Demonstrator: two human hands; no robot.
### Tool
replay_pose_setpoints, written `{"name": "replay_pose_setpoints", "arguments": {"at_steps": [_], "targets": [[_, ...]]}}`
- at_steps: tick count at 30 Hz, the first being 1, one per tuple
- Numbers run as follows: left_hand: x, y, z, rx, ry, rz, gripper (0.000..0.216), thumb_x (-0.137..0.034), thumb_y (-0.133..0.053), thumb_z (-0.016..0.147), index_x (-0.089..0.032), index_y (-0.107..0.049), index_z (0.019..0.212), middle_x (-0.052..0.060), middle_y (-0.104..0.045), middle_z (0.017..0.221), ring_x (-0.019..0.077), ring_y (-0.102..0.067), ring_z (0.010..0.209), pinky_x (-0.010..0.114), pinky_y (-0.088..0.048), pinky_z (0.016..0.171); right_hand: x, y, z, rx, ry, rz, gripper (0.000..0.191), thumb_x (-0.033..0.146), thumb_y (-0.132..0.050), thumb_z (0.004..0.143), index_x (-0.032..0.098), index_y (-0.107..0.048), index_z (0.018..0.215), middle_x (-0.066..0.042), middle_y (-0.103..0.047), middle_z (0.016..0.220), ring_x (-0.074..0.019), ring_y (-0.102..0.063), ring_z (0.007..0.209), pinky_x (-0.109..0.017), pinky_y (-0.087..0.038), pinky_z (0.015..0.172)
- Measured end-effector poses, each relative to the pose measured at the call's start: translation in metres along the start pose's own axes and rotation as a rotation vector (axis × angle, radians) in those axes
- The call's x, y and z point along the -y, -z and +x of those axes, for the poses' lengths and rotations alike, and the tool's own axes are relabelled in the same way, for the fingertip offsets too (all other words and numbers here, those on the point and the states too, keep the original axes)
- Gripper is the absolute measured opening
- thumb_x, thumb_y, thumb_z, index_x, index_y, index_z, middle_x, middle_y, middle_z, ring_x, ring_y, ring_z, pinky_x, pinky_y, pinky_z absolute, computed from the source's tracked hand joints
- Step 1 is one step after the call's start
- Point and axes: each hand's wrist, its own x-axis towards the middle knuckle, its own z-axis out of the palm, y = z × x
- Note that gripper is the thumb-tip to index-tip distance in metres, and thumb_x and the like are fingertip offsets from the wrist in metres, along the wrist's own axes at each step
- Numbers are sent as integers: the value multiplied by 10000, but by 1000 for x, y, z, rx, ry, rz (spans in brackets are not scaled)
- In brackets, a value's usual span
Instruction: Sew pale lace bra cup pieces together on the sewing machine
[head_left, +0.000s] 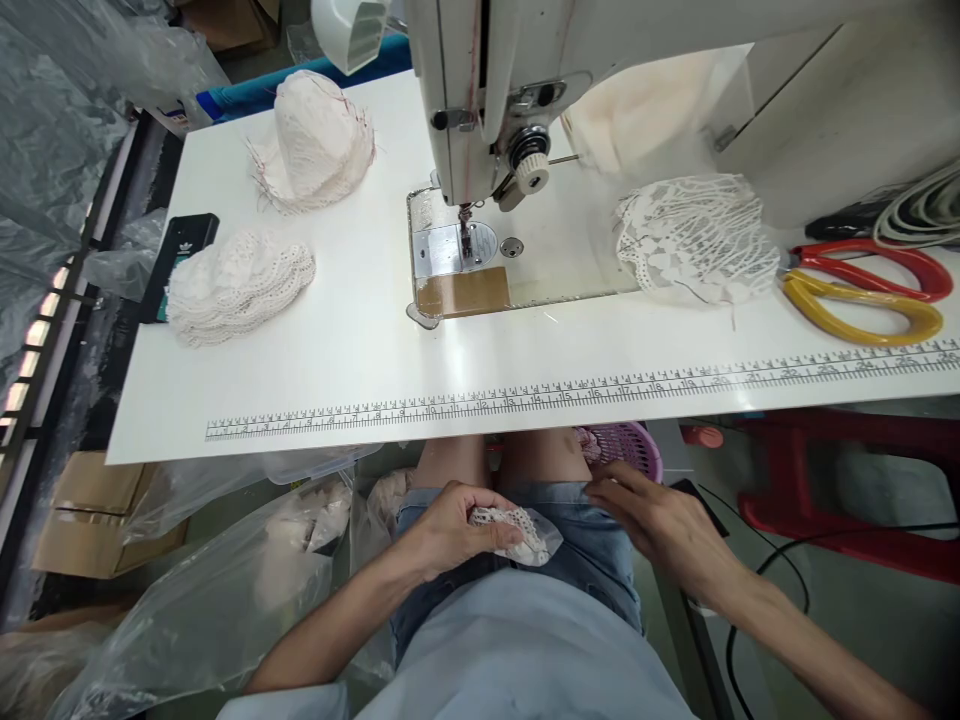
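Note:
Over my lap, my left hand (463,528) is closed on a small white lace piece (529,538), with its thumb on top. A sheer, see-through part of the piece sticks out to the right. My right hand (656,515) is above my right thigh, its fingers loosely bent and apart, with nothing visible in them. In front of me stands a sewing machine (466,110), its needle and presser foot over the metal plate (450,248). White lace pieces (697,240) lie right of the needle. A lace stack (240,285) and a cup-shaped white bundle (315,140) lie left.
Scissors with red and yellow handles (862,305) lie at the table's right. A printed ruler (510,402) runs along its front edge. Below are a pink basket (643,452), a red stool (840,500), a black cable (739,620), plastic bags (202,590) and a cardboard box (105,530).

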Motion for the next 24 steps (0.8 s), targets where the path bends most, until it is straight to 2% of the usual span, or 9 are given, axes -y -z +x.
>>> {"name": "replay_pose_setpoints", "arguments": {"at_steps": [1, 3, 7, 13, 16, 18, 20, 22, 24], "targets": [[-1, -1, 0, -1, -6, -14, 423, -392, -792, 589, -89, -714, 875, 81, -688, 796, 139, -588, 686, 225, -448, 658, 16, 5, 5, 5, 34, 174, 195, 201, -385, 930, 207, -579, 912, -67, -606, 882, -139, -586, 655, -220, -402, 530], [-1, -2, 0, -7, -27, -38, 402, -389, -796, 588, -91, -716, 846, 75, -685, 782, 134, -584, 684, 217, -443, 655, 43, 11, 15, -26, 62, 412, 146, 243, -420, 937, 204, -558, 914, -51, -576, 846, -136, -577, 709, -216, -431, 587], [2, -2, -1, -10, -58, -71, 365, -373, -796, 600, -99, -719, 828, 69, -681, 782, 134, -583, 693, 214, -439, 657, 60, 10, 24, -50, 88, 499, 115, 237, -431, 937, 202, -539, 917, -36, -536, 832, -123, -540, 678, -218, -402, 559], [8, -4, -2, -11, -59, -152, 368, -348, -820, 567, -95, -724, 817, 64, -675, 758, 127, -579, 673, 213, -438, 651, 64, 2, 28, -32, 132, 385, 150, 222, -379, 947, 186, -500, 865, -21, -514, 781, -112, -487, 594, -216, -358, 512], [7, -4, -3, -19, -52, -157, 385, -358, -818, 568, -91, -723, 829, 76, -681, 778, 133, -586, 683, 229, -453, 676, 50, -1, 26, -66, 119, 280, 169, 207, -348, 945, 177, -479, 842, -29, -513, 769, -115, -478, 569, -215, -358, 493], [6, -2, -4, -35, -59, -148, 400, -368, -816, 569, -92, -720, 842, 81, -684, 792, 136, -589, 692, 236, -459, 691, 29, -6, 20, -101, 68, 109, 166, 165, -350, 926, 162, -493, 842, -51, -532, 776, -131, -507, 583, -225, -384, 499], [6, -1, -5, -45, -72, -139, 409, -382, -812, 572, -93, -716, 845, 80, -684, 792, 136, -589, 693, 238, -460, 697, 8, -9, 12, -126, -27, -198, 191, 68, -366, 868, 144, -530, 807, -83, -561, 770, -166, -541, 599, -263, -421, 533], [7, -1, -4, -40, -96, -121, 406, -397, -805, 577, -94, -710, 831, 75, -681, 781, 137, -587, 689, 240, -457, 695, -3, -7, 5, -126, -89, -376, 242, -5, -373, 813, 128, -575, 817, -134, -602, 843, -226, -593, 732, -336, -465, 651], [8, -2, -4, -27, -115, -81, 406, -413, -796, 585, -96, -704, 819, 69, -675, 767, 140, -585, 685, 238, -449, 684, 3, -2, 4, -79, -48, -243, 223, 61, -415, 847, 127, -596, 959, -174, -595, 1048, -274, -575, 970, -394, -460, 798]]}}
